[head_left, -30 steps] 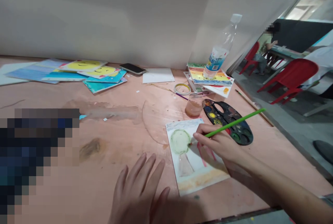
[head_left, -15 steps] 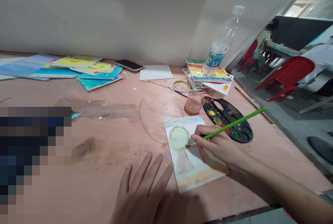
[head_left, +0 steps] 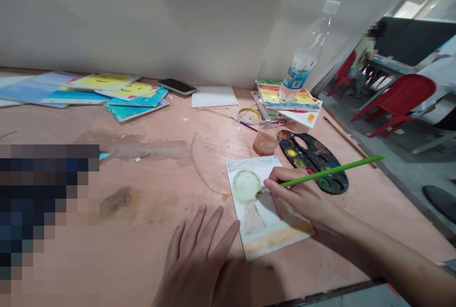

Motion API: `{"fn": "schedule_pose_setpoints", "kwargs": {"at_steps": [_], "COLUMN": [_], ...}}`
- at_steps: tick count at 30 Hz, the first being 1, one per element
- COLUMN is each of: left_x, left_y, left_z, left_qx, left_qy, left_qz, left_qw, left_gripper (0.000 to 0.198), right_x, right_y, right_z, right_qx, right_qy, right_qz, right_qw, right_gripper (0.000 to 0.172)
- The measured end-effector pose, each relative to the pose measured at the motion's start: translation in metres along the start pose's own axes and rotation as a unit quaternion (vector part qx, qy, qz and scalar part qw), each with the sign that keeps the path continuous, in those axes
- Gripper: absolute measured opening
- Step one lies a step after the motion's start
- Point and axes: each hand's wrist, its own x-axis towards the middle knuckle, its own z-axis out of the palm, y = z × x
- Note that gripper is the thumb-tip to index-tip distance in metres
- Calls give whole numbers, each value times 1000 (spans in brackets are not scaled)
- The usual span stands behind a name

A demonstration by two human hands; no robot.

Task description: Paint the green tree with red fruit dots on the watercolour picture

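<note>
My right hand (head_left: 299, 193) is closed around a green paintbrush (head_left: 331, 170), its tip touching the right edge of a pale green circle on a small painting (head_left: 270, 214). Below the circle, the painting shows a greyish trunk-like shape and a sandy-orange band. With fingers spread, my left hand (head_left: 201, 254) rests on the table, its fingertips near the painting's left edge. Just behind the right hand lies a black paint palette (head_left: 313, 155) with yellow, red and green paint in its wells. A clear cup (head_left: 266, 141) of brownish water stands between the palette and the painting's top.
Behind these, a tape roll (head_left: 249, 116), a white sheet (head_left: 213, 96) and a phone (head_left: 177, 86) lie near the wall. A plastic bottle (head_left: 301, 67) stands on stacked paintings (head_left: 285, 93). More paintings (head_left: 131, 98) overlap at the left. A long brush (head_left: 345, 138) lies along the right edge.
The brush tip has moved slightly up along the circle's right edge, and the brush handle has tilted lower. My left hand stays flat in nearly the same place.
</note>
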Motion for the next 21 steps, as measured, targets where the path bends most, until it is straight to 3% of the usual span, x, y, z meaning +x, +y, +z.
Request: {"fn": "schedule_pose_setpoints", "kwargs": {"at_steps": [9, 21], "left_x": [6, -3], "left_y": [-1, -3], "left_z": [-2, 7], "left_qx": [-40, -23], "left_qy": [-17, -40], "left_qz": [-8, -16], "left_qw": [999, 999], "left_gripper": [43, 50], "right_x": [-1, -1], "right_y": [2, 5], "right_z": [3, 4], "right_qx": [21, 53], "right_qy": [47, 42], "right_qz": [12, 26], "right_qw": [999, 997], "right_gripper": [39, 36]}}
